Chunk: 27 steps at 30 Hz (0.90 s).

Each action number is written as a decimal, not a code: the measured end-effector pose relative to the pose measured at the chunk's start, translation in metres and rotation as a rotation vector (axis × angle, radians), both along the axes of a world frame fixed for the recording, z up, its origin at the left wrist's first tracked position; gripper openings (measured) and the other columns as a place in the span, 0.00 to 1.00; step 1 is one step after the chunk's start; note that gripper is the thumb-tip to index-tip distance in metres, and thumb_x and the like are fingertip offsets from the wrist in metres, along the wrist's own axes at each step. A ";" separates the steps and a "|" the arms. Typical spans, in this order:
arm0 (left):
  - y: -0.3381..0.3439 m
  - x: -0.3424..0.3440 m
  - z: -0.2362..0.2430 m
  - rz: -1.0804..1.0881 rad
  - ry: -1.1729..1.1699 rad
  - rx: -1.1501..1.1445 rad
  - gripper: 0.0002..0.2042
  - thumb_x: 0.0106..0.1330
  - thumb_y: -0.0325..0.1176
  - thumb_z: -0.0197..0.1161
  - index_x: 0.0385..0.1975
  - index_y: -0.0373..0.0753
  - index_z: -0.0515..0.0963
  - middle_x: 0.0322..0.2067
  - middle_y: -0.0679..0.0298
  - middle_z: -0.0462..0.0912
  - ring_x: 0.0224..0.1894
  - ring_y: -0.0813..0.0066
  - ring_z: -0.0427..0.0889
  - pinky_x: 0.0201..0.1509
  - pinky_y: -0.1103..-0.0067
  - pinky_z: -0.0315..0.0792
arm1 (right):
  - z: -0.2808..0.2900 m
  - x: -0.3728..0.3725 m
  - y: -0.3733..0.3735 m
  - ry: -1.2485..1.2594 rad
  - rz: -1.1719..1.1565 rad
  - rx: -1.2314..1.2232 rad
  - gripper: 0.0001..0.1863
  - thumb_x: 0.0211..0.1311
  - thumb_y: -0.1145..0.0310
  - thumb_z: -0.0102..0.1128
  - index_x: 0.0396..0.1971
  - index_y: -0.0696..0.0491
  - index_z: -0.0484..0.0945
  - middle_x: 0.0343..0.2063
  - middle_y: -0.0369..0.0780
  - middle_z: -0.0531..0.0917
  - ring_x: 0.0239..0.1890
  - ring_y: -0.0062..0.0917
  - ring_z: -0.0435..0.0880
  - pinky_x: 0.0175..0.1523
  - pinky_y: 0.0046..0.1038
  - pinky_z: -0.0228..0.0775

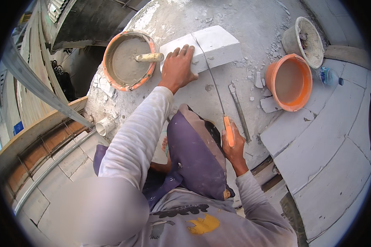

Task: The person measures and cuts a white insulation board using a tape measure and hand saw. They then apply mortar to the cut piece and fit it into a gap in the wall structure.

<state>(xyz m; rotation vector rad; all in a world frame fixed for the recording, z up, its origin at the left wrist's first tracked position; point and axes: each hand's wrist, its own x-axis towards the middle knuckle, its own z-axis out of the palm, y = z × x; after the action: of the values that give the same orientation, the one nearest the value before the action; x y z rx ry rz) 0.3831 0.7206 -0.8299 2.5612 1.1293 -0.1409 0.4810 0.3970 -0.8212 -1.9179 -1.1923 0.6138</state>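
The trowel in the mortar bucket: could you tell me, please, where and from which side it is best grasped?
Probably by its pale wooden handle. The trowel lies across the orange-rimmed bucket with the handle pointing right over the rim, clear of the mortar, while the blade end is sunk in it. Coming from the right, near the left hand on the white block, looks easiest.

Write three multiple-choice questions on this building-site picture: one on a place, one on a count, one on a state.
1. Where does the left hand rest?
A. on the white block
B. in a bucket
C. on the pipe

2. How many orange-rimmed buckets show?
A. one
B. two
C. four

3. What is the right hand doing?
A. hanging open
B. gripping the saw by its orange handle
C. holding a bottle

Answers: 1 A, the palm lies flat on the block. 2 B, the mortar bucket with a trowel handle, and the orange bucket. 3 B, fingers wrap the handle, the blade crossing the block.
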 end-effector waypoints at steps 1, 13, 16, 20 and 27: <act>-0.004 -0.001 -0.002 -0.008 0.004 -0.006 0.47 0.45 0.43 0.84 0.69 0.40 0.68 0.70 0.51 0.72 0.72 0.47 0.71 0.75 0.58 0.66 | 0.003 0.001 0.006 0.025 -0.002 0.001 0.26 0.71 0.71 0.61 0.64 0.69 0.72 0.55 0.59 0.84 0.50 0.45 0.91 0.53 0.39 0.84; 0.004 -0.002 -0.002 0.004 -0.038 -0.018 0.46 0.45 0.43 0.84 0.67 0.40 0.69 0.70 0.50 0.73 0.70 0.46 0.74 0.73 0.60 0.70 | -0.003 0.001 -0.006 0.002 0.006 0.018 0.24 0.71 0.71 0.61 0.62 0.66 0.74 0.55 0.57 0.85 0.51 0.46 0.90 0.53 0.37 0.83; -0.012 0.001 -0.012 -0.006 -0.033 0.038 0.46 0.45 0.43 0.84 0.68 0.41 0.69 0.70 0.50 0.73 0.71 0.46 0.73 0.73 0.59 0.70 | 0.025 0.009 0.129 0.114 -0.068 -0.032 0.23 0.71 0.70 0.62 0.61 0.67 0.76 0.52 0.59 0.85 0.50 0.47 0.90 0.52 0.39 0.82; -0.004 -0.004 -0.006 -0.020 -0.027 0.004 0.47 0.45 0.43 0.84 0.68 0.41 0.69 0.70 0.51 0.73 0.71 0.47 0.72 0.74 0.60 0.69 | 0.016 0.017 0.118 0.139 -0.035 -0.075 0.22 0.71 0.71 0.61 0.60 0.66 0.76 0.52 0.58 0.85 0.49 0.48 0.90 0.53 0.39 0.83; -0.011 -0.001 -0.008 0.000 -0.035 0.071 0.47 0.43 0.43 0.85 0.68 0.41 0.69 0.70 0.51 0.73 0.70 0.47 0.74 0.73 0.59 0.69 | 0.006 0.000 0.105 0.109 -0.069 -0.038 0.25 0.72 0.70 0.62 0.63 0.67 0.74 0.54 0.57 0.85 0.53 0.43 0.90 0.55 0.36 0.81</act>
<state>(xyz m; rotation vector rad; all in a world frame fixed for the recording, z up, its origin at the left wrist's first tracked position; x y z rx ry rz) 0.3819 0.7099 -0.8377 2.6150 1.1402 -0.0570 0.4814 0.5023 -0.8155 -1.9234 -1.0487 0.6985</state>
